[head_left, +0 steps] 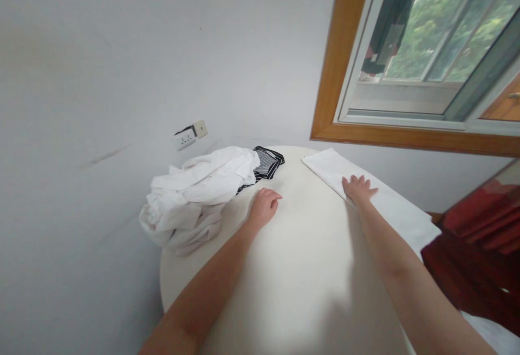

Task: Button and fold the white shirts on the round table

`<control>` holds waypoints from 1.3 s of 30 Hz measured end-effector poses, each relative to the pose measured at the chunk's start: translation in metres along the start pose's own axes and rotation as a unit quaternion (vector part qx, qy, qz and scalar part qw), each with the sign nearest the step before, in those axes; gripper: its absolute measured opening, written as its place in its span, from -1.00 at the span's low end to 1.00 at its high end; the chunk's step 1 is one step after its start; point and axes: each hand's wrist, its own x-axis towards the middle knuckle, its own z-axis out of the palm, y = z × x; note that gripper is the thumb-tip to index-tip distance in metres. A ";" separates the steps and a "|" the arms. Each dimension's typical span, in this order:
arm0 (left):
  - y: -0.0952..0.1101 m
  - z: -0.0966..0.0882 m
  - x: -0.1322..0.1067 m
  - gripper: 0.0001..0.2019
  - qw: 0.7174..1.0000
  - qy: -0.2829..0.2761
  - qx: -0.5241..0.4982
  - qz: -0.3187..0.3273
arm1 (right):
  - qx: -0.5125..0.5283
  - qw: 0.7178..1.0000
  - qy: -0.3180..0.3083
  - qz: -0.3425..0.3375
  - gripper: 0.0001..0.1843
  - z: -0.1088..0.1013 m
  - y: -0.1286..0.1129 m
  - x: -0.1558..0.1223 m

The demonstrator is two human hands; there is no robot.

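Note:
My left hand (264, 207) rests on the round white table (300, 268) with its fingers loosely curled, holding nothing, just right of a crumpled heap of white clothes (195, 195). A black-and-white striped garment (266, 163) pokes out from behind that heap. My right hand (358, 188) lies flat, fingers spread, on a folded white cloth (390, 208) that runs along the table's right edge.
A white wall with a socket plate (189, 135) stands behind the table. A wood-framed window (422, 57) is at the upper right. Dark red furniture (479, 257) sits close to the table's right side.

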 end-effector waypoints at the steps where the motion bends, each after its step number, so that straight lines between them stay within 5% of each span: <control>1: 0.000 0.000 0.000 -0.70 1.000 -0.001 -0.001 0.000 | 0.000 1.000 0.001 -0.001 -0.29 0.000 0.000 0.000; 11: 0.014 -0.014 0.002 -0.67 0.996 0.014 0.084 -0.027 | 0.029 0.997 0.043 -0.063 -0.36 -0.014 -0.004 -0.022; 14: 0.020 -0.042 0.010 -0.63 0.978 0.064 0.184 -0.069 | 0.036 0.984 0.102 -0.139 -0.39 -0.030 -0.010 -0.045; 17: 0.009 -0.079 0.021 -0.44 0.947 0.088 0.287 -0.116 | 0.038 0.967 0.092 -0.236 -0.41 -0.043 -0.015 -0.080; 21: -0.025 -0.121 0.030 -0.14 0.903 0.038 0.362 -0.228 | 0.035 0.941 0.043 -0.333 -0.43 -0.047 -0.014 -0.139; 23: -0.039 -0.133 0.031 -0.17 0.898 -0.015 0.356 -0.258 | 0.033 0.928 0.021 -0.372 -0.44 -0.045 -0.012 -0.165; 29: -0.045 -0.151 0.034 -0.69 0.902 -0.081 0.373 -0.201 | 0.044 0.911 -0.026 -0.410 -0.49 -0.036 -0.009 -0.204; 39: -0.009 -0.188 0.046 -0.66 0.920 0.085 0.358 -0.136 | 0.083 0.913 -0.019 -0.400 -0.55 -0.037 -0.007 -0.207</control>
